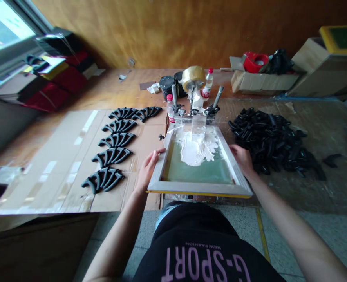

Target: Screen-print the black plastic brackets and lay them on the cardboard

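Note:
A screen printing frame with a green mesh lies in front of me, joined at the back to a metal clamp stand. Thick white ink spreads over the mesh's far half, below a flat squeegee-like block. My left hand is closed at the frame's left side, fingertips against its edge. On the right side, my right hand closes at the frame's edge, its fingertips partly hidden. What lies under the frame is hidden.
Curved black handle-like parts lie in rows on cardboard at left. A heap of similar black parts is at right. Behind the stand are bottles, a dark tub and a tape roll. Cardboard boxes stand at back right.

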### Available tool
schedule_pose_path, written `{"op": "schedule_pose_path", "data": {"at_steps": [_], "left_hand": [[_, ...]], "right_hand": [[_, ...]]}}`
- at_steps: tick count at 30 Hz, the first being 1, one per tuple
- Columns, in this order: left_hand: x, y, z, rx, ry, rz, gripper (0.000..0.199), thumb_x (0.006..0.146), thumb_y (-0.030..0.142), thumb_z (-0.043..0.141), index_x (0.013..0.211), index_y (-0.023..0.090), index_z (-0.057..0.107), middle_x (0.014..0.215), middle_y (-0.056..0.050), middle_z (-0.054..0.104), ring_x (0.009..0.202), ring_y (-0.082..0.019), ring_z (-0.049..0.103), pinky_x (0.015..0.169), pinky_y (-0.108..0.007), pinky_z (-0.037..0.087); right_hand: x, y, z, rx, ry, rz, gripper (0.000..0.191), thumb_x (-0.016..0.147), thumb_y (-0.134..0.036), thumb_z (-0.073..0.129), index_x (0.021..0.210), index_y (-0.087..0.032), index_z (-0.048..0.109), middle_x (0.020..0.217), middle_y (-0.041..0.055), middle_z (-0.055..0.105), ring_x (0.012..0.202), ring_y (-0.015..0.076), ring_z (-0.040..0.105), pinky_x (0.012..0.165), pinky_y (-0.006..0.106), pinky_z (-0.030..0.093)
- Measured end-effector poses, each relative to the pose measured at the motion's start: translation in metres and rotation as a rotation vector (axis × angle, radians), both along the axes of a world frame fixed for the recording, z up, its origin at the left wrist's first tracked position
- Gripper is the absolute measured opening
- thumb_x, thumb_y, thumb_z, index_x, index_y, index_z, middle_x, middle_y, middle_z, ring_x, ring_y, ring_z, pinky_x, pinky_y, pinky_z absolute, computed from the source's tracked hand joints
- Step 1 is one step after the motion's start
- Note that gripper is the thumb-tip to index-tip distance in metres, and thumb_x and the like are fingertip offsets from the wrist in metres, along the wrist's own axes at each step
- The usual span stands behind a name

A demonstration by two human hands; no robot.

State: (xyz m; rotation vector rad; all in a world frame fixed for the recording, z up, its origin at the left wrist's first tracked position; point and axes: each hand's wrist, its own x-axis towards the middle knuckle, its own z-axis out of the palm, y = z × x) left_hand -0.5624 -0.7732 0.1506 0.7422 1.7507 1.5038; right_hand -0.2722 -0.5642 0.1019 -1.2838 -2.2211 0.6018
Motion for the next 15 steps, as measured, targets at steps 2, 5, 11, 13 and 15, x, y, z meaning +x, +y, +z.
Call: {"op": "schedule_pose_path", "data": {"at_steps": [2,5,11,13,15], "left_hand": [[0.006,-0.010,-0.021,-0.118,-0.056,-0.035,0.058,0.082,0.056,0.060,0.127,0.020,0.063,0.099,-0.005,0.071,0.078,-0.016,0.062,0.066,-0.023,0.048],[0.010,-0.011,-0.059,-0.189,-0.102,-0.034,0.075,0.079,0.051,0.064,0.145,0.021,0.044,0.081,-0.002,0.068,0.065,-0.013,0.058,0.058,-0.022,0.044],[0.000,-0.004,-0.118,-0.232,-0.004,-0.055,0.071,0.081,0.050,0.060,0.144,0.019,0.045,0.080,-0.002,0.066,0.065,-0.013,0.057,0.060,-0.023,0.044],[-0.003,-0.005,-0.125,-0.234,0.001,-0.080,0.067,0.083,0.052,0.058,0.141,0.021,0.048,0.083,-0.002,0.067,0.068,-0.013,0.059,0.061,-0.023,0.045],[-0.004,-0.006,-0.128,-0.242,-0.001,-0.076,0.063,0.083,0.053,0.058,0.138,0.022,0.052,0.084,-0.002,0.068,0.071,-0.014,0.061,0.063,-0.023,0.046]], "right_hand": [[-0.014,0.018,0.014,0.125,0.048,-0.031,0.035,0.092,-0.030,0.047,0.114,-0.013,0.068,0.113,0.0139,0.070,0.097,0.0270,0.068,0.084,0.044,0.058],[-0.063,0.024,0.032,0.332,0.012,0.116,0.050,0.083,-0.027,0.065,0.131,-0.016,0.056,0.143,0.0161,0.048,0.122,0.0302,0.054,0.101,0.047,0.048],[-0.123,-0.001,0.027,0.184,-0.404,0.369,0.026,0.083,-0.026,0.067,0.107,-0.017,0.063,0.100,0.0105,0.068,0.092,0.0258,0.062,0.078,0.035,0.049],[-0.115,-0.016,0.018,0.187,-0.465,0.434,0.012,0.086,-0.022,0.062,0.097,-0.016,0.064,0.093,0.0098,0.068,0.087,0.0236,0.062,0.074,0.032,0.047],[-0.100,-0.031,0.010,0.265,-0.458,0.579,0.012,0.088,-0.013,0.054,0.092,-0.016,0.065,0.092,0.0099,0.068,0.089,0.0224,0.060,0.075,0.031,0.045]]}}
